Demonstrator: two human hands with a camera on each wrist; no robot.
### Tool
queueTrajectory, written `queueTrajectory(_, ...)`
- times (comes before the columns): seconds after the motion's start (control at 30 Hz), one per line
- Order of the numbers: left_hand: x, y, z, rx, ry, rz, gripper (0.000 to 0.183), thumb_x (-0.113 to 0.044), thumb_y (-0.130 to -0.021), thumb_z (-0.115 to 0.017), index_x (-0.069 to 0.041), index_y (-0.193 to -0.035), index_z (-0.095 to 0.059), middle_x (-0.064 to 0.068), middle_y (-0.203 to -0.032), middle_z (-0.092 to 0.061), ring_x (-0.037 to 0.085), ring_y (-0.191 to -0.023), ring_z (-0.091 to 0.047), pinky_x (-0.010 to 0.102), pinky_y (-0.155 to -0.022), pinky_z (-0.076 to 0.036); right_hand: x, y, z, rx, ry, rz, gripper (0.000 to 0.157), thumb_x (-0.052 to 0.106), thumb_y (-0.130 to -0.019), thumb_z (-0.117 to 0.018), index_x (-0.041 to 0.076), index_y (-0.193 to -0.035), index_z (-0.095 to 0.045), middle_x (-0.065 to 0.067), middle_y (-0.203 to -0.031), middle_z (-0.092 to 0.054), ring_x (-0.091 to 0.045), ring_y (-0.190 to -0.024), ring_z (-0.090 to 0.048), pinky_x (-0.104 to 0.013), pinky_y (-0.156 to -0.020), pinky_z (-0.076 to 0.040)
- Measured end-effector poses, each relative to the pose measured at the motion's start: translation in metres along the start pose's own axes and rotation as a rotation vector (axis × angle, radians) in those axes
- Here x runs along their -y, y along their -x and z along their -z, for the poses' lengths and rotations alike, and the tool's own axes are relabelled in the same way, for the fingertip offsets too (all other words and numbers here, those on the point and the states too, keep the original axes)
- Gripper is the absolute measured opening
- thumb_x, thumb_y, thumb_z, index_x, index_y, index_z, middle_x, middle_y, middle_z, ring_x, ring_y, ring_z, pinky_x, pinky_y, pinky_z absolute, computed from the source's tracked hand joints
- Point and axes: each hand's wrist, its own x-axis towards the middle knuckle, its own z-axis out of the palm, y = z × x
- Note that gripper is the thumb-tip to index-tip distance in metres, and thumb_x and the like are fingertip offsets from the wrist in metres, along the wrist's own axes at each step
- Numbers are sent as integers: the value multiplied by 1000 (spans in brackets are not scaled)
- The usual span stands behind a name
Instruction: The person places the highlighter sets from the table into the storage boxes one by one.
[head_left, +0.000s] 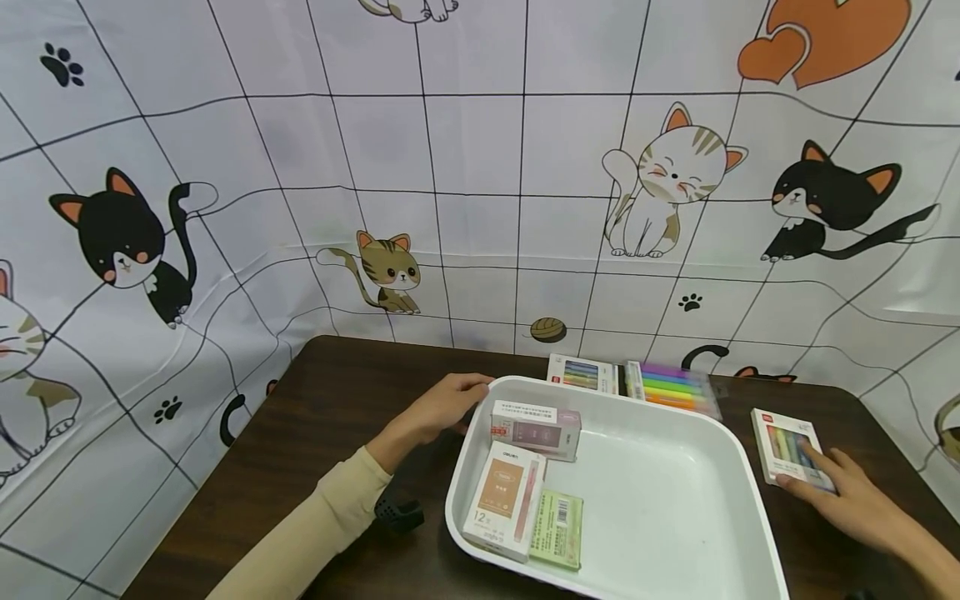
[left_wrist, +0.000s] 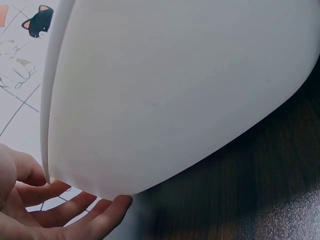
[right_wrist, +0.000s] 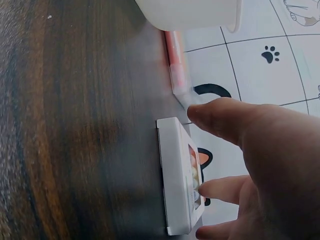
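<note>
At the far-left corner of the white tray [head_left: 645, 492], the left hand [head_left: 446, 408] grips its edge; to the right, the right hand [head_left: 847, 497], unclenched, touches a windowed box of coloured sticks [head_left: 783, 442] on the dark table [head_left: 360, 371], I'd guess light, stiff card, easily dented, best pinched by its long edges

On my head feed the light is soft and even, with the white backdrop [head_left: 472, 150] bright; its printed lines bend toward the sides, from lens or folds I can't tell. My left wrist feed runs dimmer: the tub [left_wrist: 175, 95] turns grey, the bench [left_wrist: 210, 200] beneath falls nearly black, and a grainy sheen catches its lower right corner. On my right wrist feed, the hands' nearer one, the right hand [right_wrist: 275, 160], looks soft and shaded.
</note>
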Motion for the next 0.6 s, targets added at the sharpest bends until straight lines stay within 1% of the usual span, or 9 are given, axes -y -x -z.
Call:
queueTrajectory(0.1, 0, 0, 0, 0, -2, -4, 35, -22, -111, -47, -8, -140, -61, 11, -114, -66, 26, -92, -65, 43, -69, -59, 1, -1, 0, 15, 4, -11, 92, 53, -103, -49, -22, -146, -18, -60, -134, -9, -79, -115, -21, -85, -86, -28)
queueTrajectory(0.2, 0, 0, 0, 0, -1, -7, 35, -21, -111, -46, -8, -140, -61, 11, -114, -66, 27, -92, -65, 44, -69, -60, 3, -1, 0, 11, 18, -9, 91, 53, -104, -48, -23, -145, -22, -61, -133, -13, -79, -115, -23, -85, -85, -29)
queueTrajectory(0.47, 0, 0, -1, -2, 7, 3, 35, -21, -111, -46, -8, -139, -61, 11, -114, -65, 26, -93, -66, 45, -70, -60, 7, -1, -1, -51, 65, 0, 81, 48, -105, -47, -25, -139, -33, -59, -130, -25, -77, -113, -33, -81, -86, -34)
queueTrajectory(0.6, -1, 2, -1, -3, 8, 3, 35, -21, -111, -46, -7, -140, -60, 11, -114, -65, 27, -93, -66, 45, -70, -60, 7, -1, -3, -96, 78, 3, 79, 46, -104, -51, -25, -137, -37, -56, -130, -31, -74, -113, -37, -78, -87, -36)
